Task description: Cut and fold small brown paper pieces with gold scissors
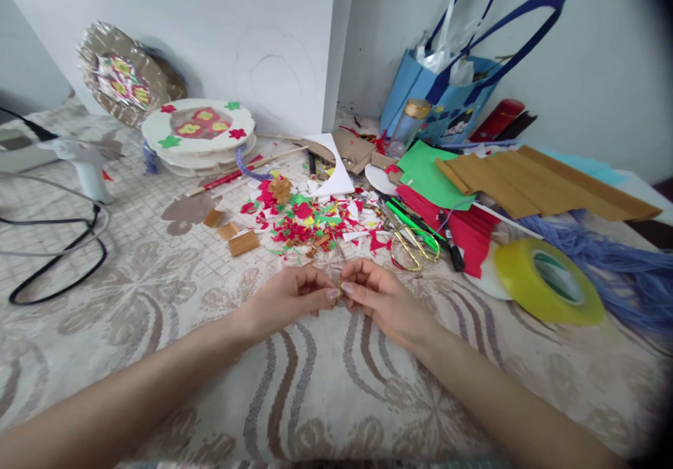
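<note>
My left hand (299,292) and my right hand (379,297) meet over the patterned tablecloth, thumbs and index fingers pinched nearly tip to tip. Between them is a small piece of brown paper (340,289), mostly hidden by the fingers. Just beyond the hands lies a pile of red, green, white and yellow paper scraps (310,227). A few brown crepe paper squares (243,242) lie left of the pile, and a brown paper flower (280,188) rests on its far side. Gold-handled scissors (415,248) lie beyond my right hand.
On the right are a yellow tape roll (507,280), blue-purple yarn (620,266), brown crepe paper (541,181) and a green sheet (434,174). A blue bag (404,87) stands behind. At left are a decorated round lantern (158,129) and a corded glue gun (89,167).
</note>
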### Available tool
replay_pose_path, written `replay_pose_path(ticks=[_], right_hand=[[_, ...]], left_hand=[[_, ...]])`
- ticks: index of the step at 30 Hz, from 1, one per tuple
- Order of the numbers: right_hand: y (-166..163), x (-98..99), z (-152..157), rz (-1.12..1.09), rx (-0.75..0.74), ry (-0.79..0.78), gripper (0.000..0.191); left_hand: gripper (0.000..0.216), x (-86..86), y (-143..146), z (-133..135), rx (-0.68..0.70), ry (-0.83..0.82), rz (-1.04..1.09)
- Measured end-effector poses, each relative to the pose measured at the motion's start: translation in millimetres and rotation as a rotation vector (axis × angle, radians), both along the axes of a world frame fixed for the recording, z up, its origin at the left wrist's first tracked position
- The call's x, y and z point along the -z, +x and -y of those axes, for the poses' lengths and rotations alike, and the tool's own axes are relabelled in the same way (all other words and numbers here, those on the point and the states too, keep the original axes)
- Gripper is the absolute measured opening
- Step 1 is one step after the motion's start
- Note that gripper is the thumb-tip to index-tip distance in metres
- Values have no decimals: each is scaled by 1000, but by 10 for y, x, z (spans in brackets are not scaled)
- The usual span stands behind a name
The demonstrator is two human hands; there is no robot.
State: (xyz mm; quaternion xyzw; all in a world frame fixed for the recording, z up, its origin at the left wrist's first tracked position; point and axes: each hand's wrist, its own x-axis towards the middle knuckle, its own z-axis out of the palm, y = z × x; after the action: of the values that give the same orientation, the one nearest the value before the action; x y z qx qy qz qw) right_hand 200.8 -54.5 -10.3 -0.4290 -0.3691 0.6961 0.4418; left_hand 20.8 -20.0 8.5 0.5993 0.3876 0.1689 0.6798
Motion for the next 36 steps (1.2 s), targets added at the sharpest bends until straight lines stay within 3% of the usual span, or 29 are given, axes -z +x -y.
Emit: replay_pose_path(ticks=[31, 36], right_hand=[[-21, 54, 16, 104, -9, 117, 12], [42, -66, -33, 350, -3, 257, 9]], left_hand=[[22, 20, -16, -30, 8, -63, 2], [21, 45, -13, -27, -49, -88, 25]])
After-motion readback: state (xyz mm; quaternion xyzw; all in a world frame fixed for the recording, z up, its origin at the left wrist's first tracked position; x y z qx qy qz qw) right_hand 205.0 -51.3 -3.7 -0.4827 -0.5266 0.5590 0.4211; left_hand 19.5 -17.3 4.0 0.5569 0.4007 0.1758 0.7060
